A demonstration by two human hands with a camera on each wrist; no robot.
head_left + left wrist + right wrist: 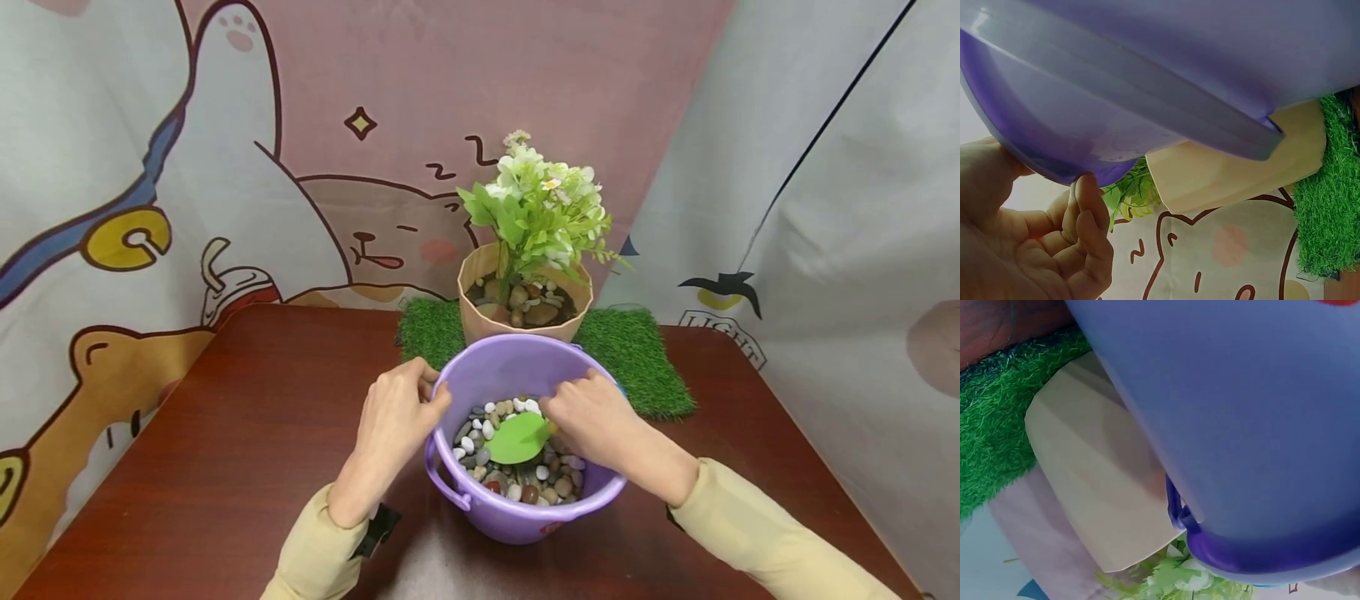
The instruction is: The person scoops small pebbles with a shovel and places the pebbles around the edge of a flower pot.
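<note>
A purple bucket (pixel 495 358) stands on the table with several mixed pebbles (pixel 487 429) inside. My left hand (pixel 397 408) holds the bucket's left rim, thumb and fingertips at the edge; in the left wrist view its fingers (pixel 1088 203) are curled there. Over the bucket's right side, my right hand (pixel 588 417) grips what looks like a toy shovel, with a flat green blade (pixel 517 438) lying over the pebbles. A bit of yellow shows where the blade meets the hand; most of the handle is hidden. The right wrist view shows mainly the bucket's outer wall (pixel 1229 425).
Just behind the bucket, a beige pot (pixel 517 327) holds white flowers (pixel 551 196) and stones. The pot stands on a green artificial grass mat (pixel 637 358). The bucket's purple handle (pixel 447 490) hangs at its left front. A printed cloth (pixel 360 83) hangs behind the brown table (pixel 300 375).
</note>
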